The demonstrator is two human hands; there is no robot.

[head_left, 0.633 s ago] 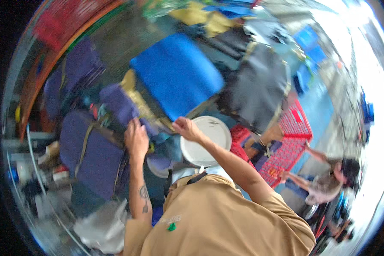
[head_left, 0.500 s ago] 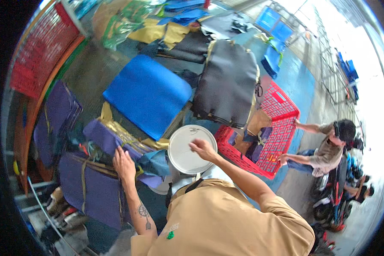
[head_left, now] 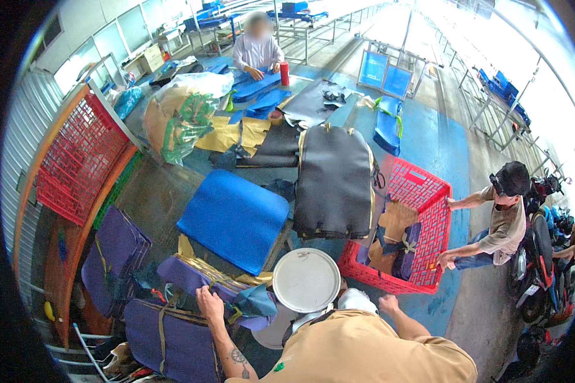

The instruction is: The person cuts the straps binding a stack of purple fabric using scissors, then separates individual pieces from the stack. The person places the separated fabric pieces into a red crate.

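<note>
My left hand is at the near edge of a tied stack of purple sheets, its fingers bent over that edge. Yellowish layers and a dark blue wrapping show on the same stack. To the right, my right hand is held low beside my knee, fingers curled, and nothing shows in it. Between the hands stands a round white lid or bucket top. A larger tied purple stack lies close to my left forearm.
Ahead lie a blue sheet stack and a black one. A person grips the red plastic crate at right. Another person handles blue pieces at the back. A red crate in an orange-edged frame stands left.
My right hand has moved from above the white lid down to the right, beside my knee. My left hand stays at the purple stack, its fingers more bent. The view has tilted up.
</note>
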